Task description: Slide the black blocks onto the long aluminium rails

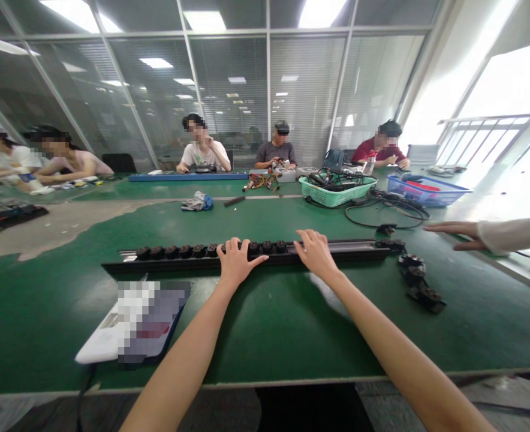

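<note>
While the left hand [237, 263], fingers spread, hides some black parts [184, 251] in the long rail [355, 255] on the table [269, 327], its grip is unclear. The right hand [316, 252] is at the rail; whether its fingers clamp, I cannot tell. A co-worker's sleeve [517, 234] is cut off.

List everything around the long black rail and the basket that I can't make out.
Head view:
Row of black parts: the stretch behind the left hand, hidden by that hand.
Black rail: the stretch behind the right hand, hidden by that hand.
Co-worker's sleeve: cut off by the right edge.
Green basket: its tangled contents, too small to tell apart.
</note>
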The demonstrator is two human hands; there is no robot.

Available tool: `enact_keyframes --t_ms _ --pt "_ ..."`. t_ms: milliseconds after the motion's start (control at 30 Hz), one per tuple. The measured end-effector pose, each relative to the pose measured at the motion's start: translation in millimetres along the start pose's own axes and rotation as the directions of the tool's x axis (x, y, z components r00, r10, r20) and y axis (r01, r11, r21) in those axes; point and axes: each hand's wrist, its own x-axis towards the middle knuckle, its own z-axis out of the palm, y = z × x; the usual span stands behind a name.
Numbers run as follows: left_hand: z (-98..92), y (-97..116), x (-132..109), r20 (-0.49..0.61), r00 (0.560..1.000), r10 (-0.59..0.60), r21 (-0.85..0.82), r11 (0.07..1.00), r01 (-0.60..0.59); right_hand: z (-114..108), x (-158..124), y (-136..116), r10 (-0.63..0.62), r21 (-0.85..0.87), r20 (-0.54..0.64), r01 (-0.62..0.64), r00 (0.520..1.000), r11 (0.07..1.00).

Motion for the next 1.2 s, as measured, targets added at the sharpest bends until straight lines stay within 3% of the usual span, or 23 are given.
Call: enact_keyframes --t_ms 67,133,267,800,1200 --pt "-0.1 0 -1 -0.014 1.000 0.002 0.005 1.000 -0.002 8 5 -29 -0.069 0.040 0.072 0.066 0.995 0.997" --pt "0.5 -1 -1 -0.022 1.000 0.011 0.011 1.000 -0.011 15 10 -50 -0.052 0.045 0.105 0.048 0.993 0.998" --pt "2.0 -2 0 -0.017 1.000 0.012 0.014 1.000 -0.012 30 16 -67 -0.013 0.053 0.134 0.006 0.991 0.999" --pt "6.3 -1 2 -0.038 0.999 0.017 0.025 1.000 -0.016 54 13 -50 -0.066 0.339 -0.033 0.073 0.997 0.938" --pt "4.6 -1 1 -0.021 1.000 0.006 0.009 1.000 -0.006 49 13 -48 -0.048 0.343 -0.014 0.050 0.999 0.938"
